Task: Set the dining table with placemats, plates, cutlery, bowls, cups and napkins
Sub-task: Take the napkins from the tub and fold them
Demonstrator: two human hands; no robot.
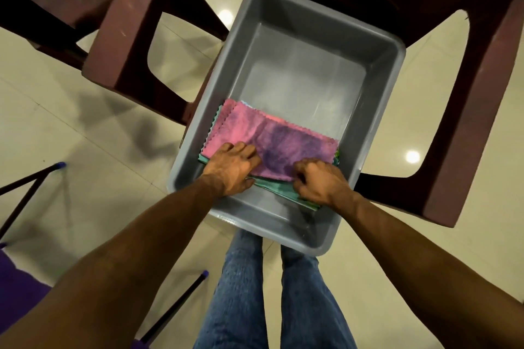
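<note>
- Both forearms reach up from the lower corners of the frame toward the centre; blue jeans show between them at the bottom.
- Left hand, centre frame: fingers curled over the near left edge of the pink cloth, gripping it.
- Right hand, just right of centre: fingers curled, pinching the near right corner of the same pink cloth.
- Pink cloth has zigzag-cut edges and a purple-tinted patch; it tops a small stack of cloths lying in the near part of the grey tub.
- Teal cloth shows under the pink one, between the two hands.
- Grey tub sits at centre frame, tilted diagonally; its far half shows bare floor of the tub.
- Dark red plastic chairs stand at upper left and right of the frame, around the tub.
- Pale glossy floor tiles; light spots reflect on them.
- Black rods with blue tips at lower left; purple fabric at the left edge.
</note>
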